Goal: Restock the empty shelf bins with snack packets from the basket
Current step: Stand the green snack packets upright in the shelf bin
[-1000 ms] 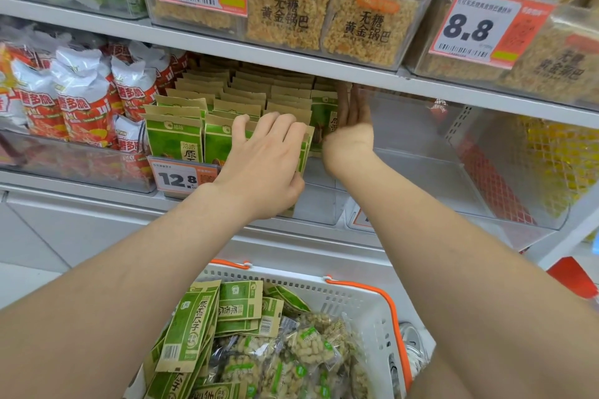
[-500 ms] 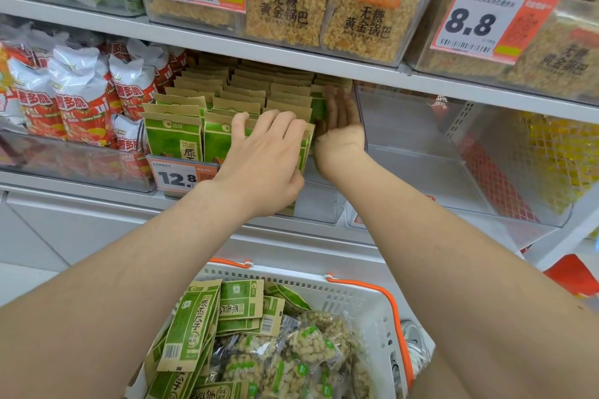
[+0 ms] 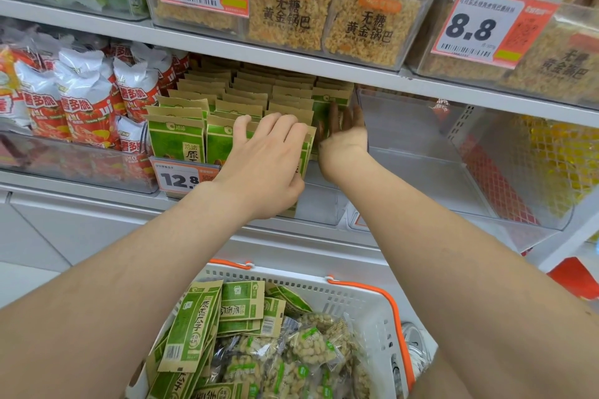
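The packets [image 3: 176, 139] are flat green pouches with kraft-brown top strips. They stand upright in tight rows, front to back, in a clear bin [image 3: 319, 204] on the middle shelf. More of the same packets lie loose and flat in the white basket [image 3: 356, 296] with orange handles at the bottom of the view, mixed with clear nut packs [image 3: 311, 347] bearing green labels.

The front shelf packet shows the logo 洽洽 and the character 原. One in the basket reads 原香瓜子 down its face, with a barcode at its end. An orange and white price tag [image 3: 181, 178] on the bin's front reads 12.8. On the shelf above, two tags read 8.8, and the rice-crust packs [image 3: 288, 16] there read 无糖 黄金锅巴. Red and white bags [image 3: 84, 97] fill the bin to the left.

The left hand [image 3: 265, 168] reaches in palm down. Its fingers curl over the tops of the front packets in the right-hand rows and its thumb tucks under at the front, so it grips them. The right hand [image 3: 343, 136] stands on edge, released, with straight fingers pointing into the shelf and its palm against the right side of the rows. Just to its right sits an empty bin [image 3: 405, 120]. Both forearms stretch up from the lower corners, over the basket.
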